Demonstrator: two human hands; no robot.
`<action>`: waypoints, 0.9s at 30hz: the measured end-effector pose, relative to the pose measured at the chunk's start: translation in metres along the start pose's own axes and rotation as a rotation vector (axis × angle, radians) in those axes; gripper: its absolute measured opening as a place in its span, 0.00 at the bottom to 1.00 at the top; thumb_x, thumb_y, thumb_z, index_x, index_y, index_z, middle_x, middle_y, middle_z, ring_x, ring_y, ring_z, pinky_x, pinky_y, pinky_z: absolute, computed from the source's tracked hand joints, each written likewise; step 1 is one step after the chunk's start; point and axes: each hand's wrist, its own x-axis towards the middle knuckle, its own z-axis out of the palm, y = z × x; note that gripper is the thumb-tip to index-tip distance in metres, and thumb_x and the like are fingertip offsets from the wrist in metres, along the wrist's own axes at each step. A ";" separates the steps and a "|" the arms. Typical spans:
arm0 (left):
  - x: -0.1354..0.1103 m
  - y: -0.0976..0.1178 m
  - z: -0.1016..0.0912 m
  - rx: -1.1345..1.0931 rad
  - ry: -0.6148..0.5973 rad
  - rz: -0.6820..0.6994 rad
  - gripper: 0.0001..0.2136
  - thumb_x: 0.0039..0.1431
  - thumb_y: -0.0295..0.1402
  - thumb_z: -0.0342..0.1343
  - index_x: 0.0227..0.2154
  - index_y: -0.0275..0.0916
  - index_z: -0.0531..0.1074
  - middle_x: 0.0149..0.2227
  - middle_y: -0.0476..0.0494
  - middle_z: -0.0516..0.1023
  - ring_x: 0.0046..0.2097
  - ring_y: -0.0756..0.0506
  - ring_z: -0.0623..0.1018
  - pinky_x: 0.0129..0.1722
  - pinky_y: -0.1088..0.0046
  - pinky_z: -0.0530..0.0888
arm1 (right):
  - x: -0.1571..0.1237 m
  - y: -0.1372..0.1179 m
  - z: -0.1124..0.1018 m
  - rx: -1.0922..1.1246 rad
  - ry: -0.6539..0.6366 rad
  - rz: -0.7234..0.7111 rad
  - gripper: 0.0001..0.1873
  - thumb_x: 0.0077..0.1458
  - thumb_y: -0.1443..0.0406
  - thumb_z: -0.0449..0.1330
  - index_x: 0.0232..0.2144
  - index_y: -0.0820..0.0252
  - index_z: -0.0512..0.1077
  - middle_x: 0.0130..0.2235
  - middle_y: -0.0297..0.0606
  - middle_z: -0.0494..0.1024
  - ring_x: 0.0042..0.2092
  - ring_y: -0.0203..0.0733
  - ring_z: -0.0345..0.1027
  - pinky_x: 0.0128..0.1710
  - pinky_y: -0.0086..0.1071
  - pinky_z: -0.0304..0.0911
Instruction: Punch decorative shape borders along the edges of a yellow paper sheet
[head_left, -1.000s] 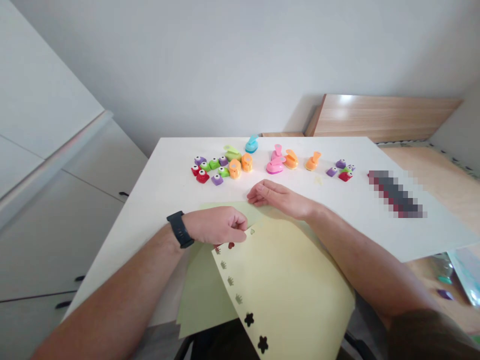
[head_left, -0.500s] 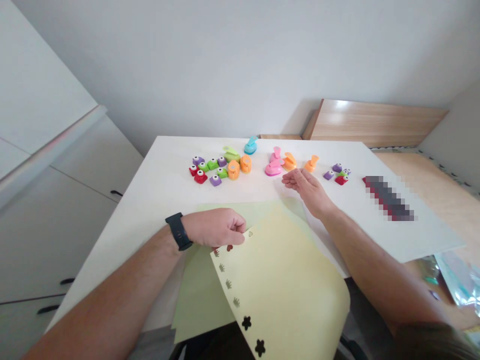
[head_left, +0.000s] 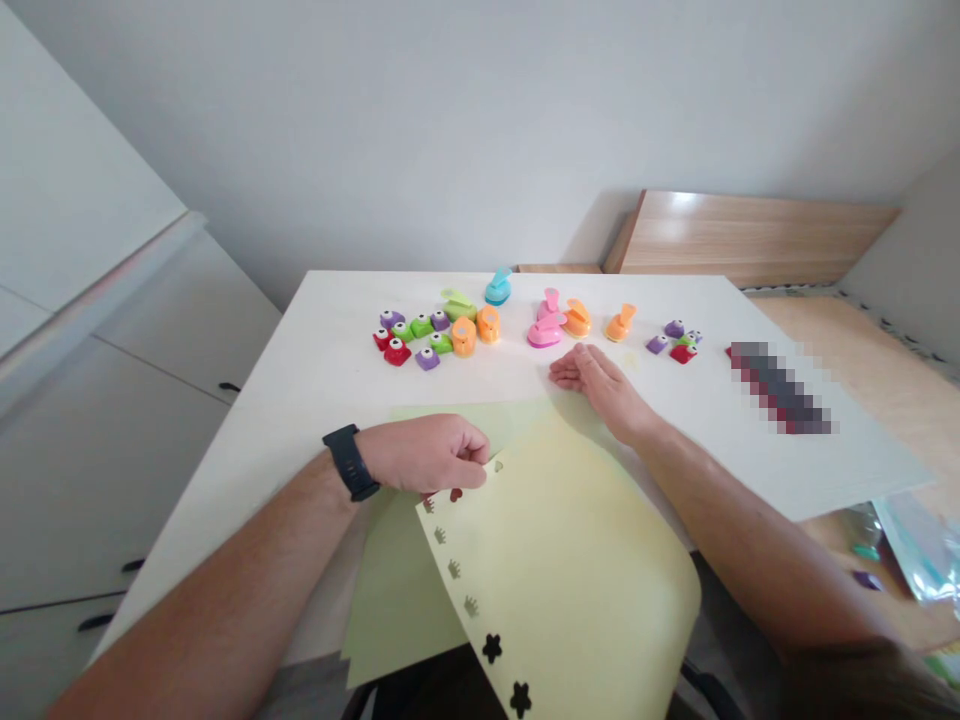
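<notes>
**White cabinet:** doors (head_left: 135, 470) with dark handles, along the far left, beside the white table (head_left: 300, 400).

**Left hand:** (head_left: 424, 455) closed, fingers curled over the top corner of the pale yellow card (head_left: 570, 590), apparently gripping it; thumb out of sight, so the pinch is not certain. Black wristband (head_left: 349, 462) on the wrist.

**Pale green card:** (head_left: 397, 610) under the yellow card, sticking out to its left and beyond its far edge, over the near table edge.

**Cut-outs:** small punched shapes in a row down the yellow card's left edge, starting just beside the left hand's fingers; dark flower holes (head_left: 492, 648) lowest.

**Latest change:** right hand drawn back from the pink punch and lowered to the table, closer to the cards than half a second ago.

**Right hand:** (head_left: 592, 382) open, palm down on the table, fingers pointing left, holding nothing; just beyond the far edge of the cards.

**Craft punches:** small multicoloured punches (head_left: 397, 342), then larger orange (head_left: 463, 335), teal (head_left: 498, 287) and pink (head_left: 546, 330) ones, all on the table beyond the right hand's fingertips; more small ones (head_left: 675, 340) further right.

**Far right:** pixelated strip (head_left: 780, 388) on the table, too blurred to identify.
</notes>
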 end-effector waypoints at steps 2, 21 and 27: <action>0.000 0.000 0.000 0.008 0.005 0.005 0.08 0.56 0.37 0.55 0.27 0.39 0.68 0.26 0.49 0.79 0.22 0.52 0.68 0.21 0.76 0.60 | 0.006 0.005 -0.008 -0.076 0.142 -0.019 0.29 0.60 0.37 0.53 0.37 0.55 0.71 0.43 0.40 0.79 0.45 0.43 0.74 0.51 0.41 0.70; -0.001 0.006 0.000 -0.014 -0.002 -0.013 0.07 0.56 0.36 0.55 0.26 0.39 0.66 0.24 0.50 0.75 0.22 0.52 0.68 0.19 0.79 0.61 | -0.010 -0.015 -0.004 0.050 -0.219 0.061 0.30 0.63 0.38 0.50 0.36 0.56 0.72 0.41 0.41 0.79 0.43 0.44 0.75 0.44 0.40 0.72; -0.001 0.003 0.000 0.002 0.003 -0.017 0.07 0.56 0.36 0.54 0.27 0.40 0.66 0.24 0.50 0.76 0.22 0.51 0.69 0.19 0.78 0.64 | 0.005 0.000 -0.023 -0.207 0.138 -0.038 0.30 0.62 0.37 0.51 0.36 0.55 0.72 0.40 0.39 0.77 0.41 0.41 0.73 0.45 0.38 0.71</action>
